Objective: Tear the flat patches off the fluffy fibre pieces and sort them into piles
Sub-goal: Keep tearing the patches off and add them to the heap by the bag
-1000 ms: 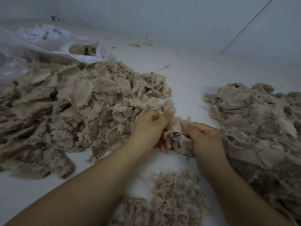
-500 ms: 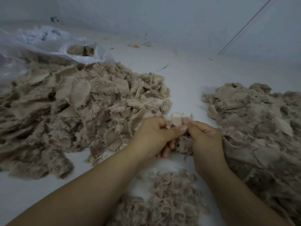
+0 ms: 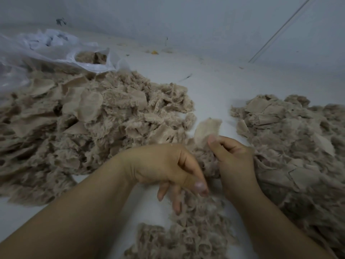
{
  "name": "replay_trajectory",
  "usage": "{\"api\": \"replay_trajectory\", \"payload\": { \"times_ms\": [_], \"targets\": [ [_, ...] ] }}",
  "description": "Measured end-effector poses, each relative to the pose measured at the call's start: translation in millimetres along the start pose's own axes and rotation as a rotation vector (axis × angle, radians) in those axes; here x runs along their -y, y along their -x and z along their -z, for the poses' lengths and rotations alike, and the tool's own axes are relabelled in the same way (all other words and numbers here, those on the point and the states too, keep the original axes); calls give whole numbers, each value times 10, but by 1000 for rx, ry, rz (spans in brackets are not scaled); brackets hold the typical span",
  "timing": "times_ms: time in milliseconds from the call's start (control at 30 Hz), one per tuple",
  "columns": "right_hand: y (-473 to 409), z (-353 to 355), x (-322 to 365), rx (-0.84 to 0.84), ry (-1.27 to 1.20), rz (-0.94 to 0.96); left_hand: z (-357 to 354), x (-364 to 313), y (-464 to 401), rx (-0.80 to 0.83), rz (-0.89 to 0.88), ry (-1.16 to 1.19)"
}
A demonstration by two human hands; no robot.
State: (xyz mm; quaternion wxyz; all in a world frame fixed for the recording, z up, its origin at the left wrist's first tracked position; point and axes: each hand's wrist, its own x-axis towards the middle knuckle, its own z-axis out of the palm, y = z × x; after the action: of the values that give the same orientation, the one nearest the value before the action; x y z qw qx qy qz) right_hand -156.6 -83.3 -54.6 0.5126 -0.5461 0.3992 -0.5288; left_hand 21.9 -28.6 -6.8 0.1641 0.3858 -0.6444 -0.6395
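The flat patch [image 3: 206,128] has come free, pinched in the right hand [image 3: 234,161] above the fluffy tuft [image 3: 205,161]; the left hand [image 3: 168,165] has dropped toward the fluff pile [image 3: 186,238], fingers loose, seemingly empty.

No readable text, labels, brands, numbers or signs anywhere in view.

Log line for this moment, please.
right hand: pinches flat patch | left hand: open over near fluffy pile | stage: patch torn free, unsorted
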Motion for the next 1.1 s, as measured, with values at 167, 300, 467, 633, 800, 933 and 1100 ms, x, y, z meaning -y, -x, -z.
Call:
{"api": "replay_trajectory", "payload": {
  "times_ms": [167, 300, 467, 633, 800, 933, 1100],
  "targets": [
    [14, 12, 40, 80, -16, -22, -63, 35, -227, -705, 20, 214],
    [22, -9, 26, 121, -7, -54, -133, 48, -336, -915, -176, 278],
    [-11, 16, -27, 65, 23, -27, -113, 47, -356, -1187, -284, 398],
    [-30, 10, -34, 22, 18, -44, 114, 100, -216, -1699, -369, 136],
    [-25, 16, -16, -28, 5, -56, -92, 74, -261, -1586, -308, -732],
    [-21, 17, 1, -26, -2, -48, -182, 74, -386, -1150, -174, -1023],
    [-8, 5, 12, -2, -6, -37, -173, 158, -541, -970, 77, -1023]
  ]
}}
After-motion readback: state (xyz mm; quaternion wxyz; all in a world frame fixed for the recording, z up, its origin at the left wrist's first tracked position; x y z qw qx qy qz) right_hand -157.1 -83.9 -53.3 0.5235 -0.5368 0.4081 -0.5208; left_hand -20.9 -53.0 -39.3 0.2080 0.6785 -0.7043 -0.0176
